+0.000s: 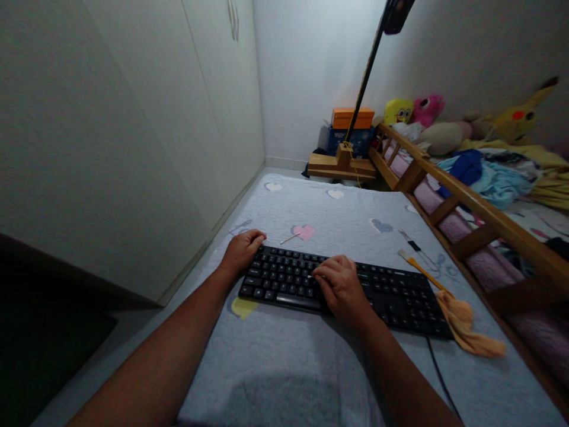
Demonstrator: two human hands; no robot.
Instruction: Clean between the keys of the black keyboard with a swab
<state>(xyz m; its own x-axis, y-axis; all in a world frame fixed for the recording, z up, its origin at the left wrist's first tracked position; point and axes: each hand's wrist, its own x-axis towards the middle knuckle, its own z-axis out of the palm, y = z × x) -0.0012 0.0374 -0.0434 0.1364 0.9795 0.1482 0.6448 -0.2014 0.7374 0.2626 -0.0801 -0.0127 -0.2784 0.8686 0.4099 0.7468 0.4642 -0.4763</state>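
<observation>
I am resting my left hand at the far left corner of the black keyboard; its fingers are curling in, but I cannot tell if they are pinching the edge. My right hand is leaning over the middle keys, thumb and fingers pinching a tiny white bit. The keyboard is lying flat across the pale blue cover. A white stick is lying just past its far edge. By its right end, a yellow-handled brush and an orange cloth are crowding the edge. Open cover is spreading on the near side, and a wooden rail is running along the right.
</observation>
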